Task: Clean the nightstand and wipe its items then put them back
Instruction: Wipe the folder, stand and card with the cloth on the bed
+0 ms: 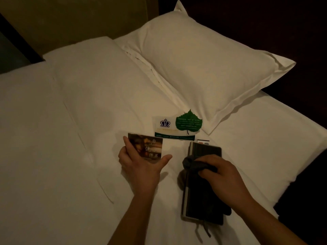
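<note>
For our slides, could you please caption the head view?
Left hand holds a dark card; right hand presses a grey cloth onto a black book on the bed.

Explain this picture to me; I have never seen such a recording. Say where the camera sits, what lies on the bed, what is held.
No machine: a person wears one camera on the head, looking down at their own hands over a white bed. The left hand holds a dark picture card. The right hand presses a grey cloth on a black book lying on it. Beyond lie a white crest card, a green leaf card overlapping it, and a pillow.
</note>
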